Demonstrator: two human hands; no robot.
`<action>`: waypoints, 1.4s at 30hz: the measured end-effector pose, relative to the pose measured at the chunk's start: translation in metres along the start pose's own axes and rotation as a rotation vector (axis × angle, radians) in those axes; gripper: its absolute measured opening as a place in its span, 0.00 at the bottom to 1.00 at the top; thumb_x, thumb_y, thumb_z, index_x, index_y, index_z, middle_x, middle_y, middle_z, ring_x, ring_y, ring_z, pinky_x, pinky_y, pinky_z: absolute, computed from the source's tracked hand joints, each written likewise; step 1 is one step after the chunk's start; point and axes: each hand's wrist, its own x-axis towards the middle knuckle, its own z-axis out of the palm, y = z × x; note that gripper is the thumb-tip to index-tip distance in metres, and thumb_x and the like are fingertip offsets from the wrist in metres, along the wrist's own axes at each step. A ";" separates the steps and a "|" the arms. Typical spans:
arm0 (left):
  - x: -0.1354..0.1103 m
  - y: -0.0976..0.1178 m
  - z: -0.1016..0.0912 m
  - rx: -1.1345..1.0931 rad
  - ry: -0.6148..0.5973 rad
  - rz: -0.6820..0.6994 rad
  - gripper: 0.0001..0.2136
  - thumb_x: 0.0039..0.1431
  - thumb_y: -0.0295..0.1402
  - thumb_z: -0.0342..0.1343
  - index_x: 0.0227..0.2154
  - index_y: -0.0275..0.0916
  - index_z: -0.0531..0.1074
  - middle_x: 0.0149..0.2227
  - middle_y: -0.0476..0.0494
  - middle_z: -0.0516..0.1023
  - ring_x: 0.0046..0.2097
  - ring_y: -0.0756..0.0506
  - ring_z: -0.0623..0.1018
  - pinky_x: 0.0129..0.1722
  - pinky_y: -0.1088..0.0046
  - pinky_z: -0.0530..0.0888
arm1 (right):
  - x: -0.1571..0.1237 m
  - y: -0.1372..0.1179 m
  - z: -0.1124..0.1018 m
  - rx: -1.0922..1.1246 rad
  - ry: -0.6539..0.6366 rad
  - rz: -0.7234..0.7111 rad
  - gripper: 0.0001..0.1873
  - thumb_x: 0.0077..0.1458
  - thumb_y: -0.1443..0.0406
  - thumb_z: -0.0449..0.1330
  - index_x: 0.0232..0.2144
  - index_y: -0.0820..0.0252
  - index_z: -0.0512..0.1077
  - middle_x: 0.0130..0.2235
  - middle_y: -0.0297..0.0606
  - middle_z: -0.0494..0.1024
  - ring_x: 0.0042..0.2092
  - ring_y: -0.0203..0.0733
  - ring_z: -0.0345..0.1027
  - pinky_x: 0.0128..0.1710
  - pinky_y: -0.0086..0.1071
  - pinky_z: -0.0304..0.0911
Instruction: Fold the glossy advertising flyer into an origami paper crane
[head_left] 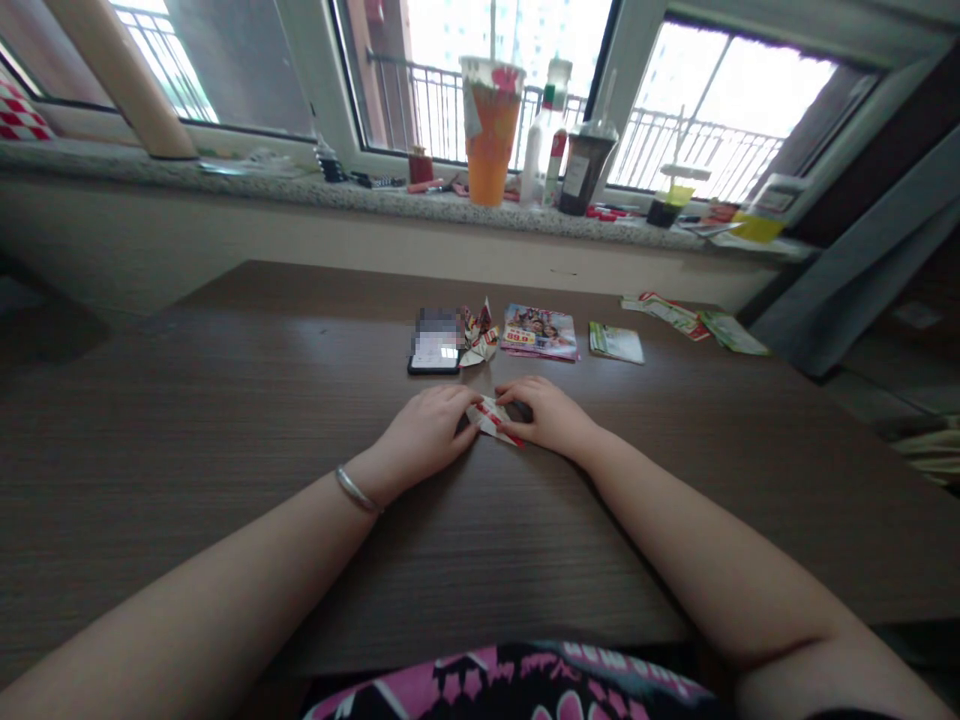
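A small folded piece of paper (493, 418), white with red print, lies on the brown table (225, 400) between my hands. My left hand (431, 428), with a silver bangle at the wrist, grips its left end between thumb and fingers. From the other side my right hand (549, 415) curls over the paper, thumb and fingertips pressing on it. Just beyond are a phone (436, 345) and a folded paper piece (480, 338) with pointed flaps. A stack of colourful printed leaflets (540, 332) sits to their right.
Further right lie a small stack of green-and-white paper (616, 342) and loose printed strips (675, 315). Along the windowsill (360, 200) stand a large cup of orange drink (491, 135), a dark drink cup (585, 170) and bottles (544, 140). A grey curtain (855, 250) hangs at right.
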 end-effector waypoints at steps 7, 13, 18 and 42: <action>0.001 -0.002 0.003 0.075 -0.002 -0.054 0.20 0.65 0.41 0.45 0.52 0.37 0.69 0.56 0.38 0.70 0.58 0.39 0.68 0.59 0.59 0.63 | 0.000 0.006 0.003 0.027 0.012 -0.059 0.16 0.52 0.59 0.65 0.43 0.58 0.76 0.51 0.43 0.76 0.53 0.46 0.67 0.55 0.43 0.59; 0.001 -0.003 0.002 0.114 0.000 -0.066 0.20 0.63 0.40 0.48 0.53 0.36 0.68 0.54 0.37 0.71 0.56 0.38 0.68 0.57 0.58 0.65 | -0.001 0.004 0.003 0.014 0.027 -0.035 0.17 0.54 0.58 0.62 0.46 0.58 0.75 0.51 0.43 0.75 0.53 0.47 0.67 0.55 0.43 0.60; 0.000 -0.004 0.003 0.023 0.004 -0.121 0.23 0.58 0.43 0.54 0.54 0.37 0.68 0.51 0.36 0.70 0.52 0.37 0.70 0.53 0.58 0.68 | -0.002 -0.006 0.003 -0.071 0.011 -0.004 0.20 0.58 0.58 0.58 0.51 0.60 0.72 0.54 0.45 0.73 0.55 0.50 0.64 0.56 0.45 0.59; 0.002 -0.004 0.005 -0.153 -0.013 -0.068 0.18 0.54 0.42 0.58 0.45 0.38 0.68 0.46 0.40 0.72 0.48 0.38 0.72 0.49 0.58 0.69 | 0.001 -0.006 0.006 0.171 0.072 0.092 0.03 0.55 0.66 0.60 0.31 0.59 0.73 0.46 0.42 0.77 0.49 0.44 0.67 0.51 0.40 0.60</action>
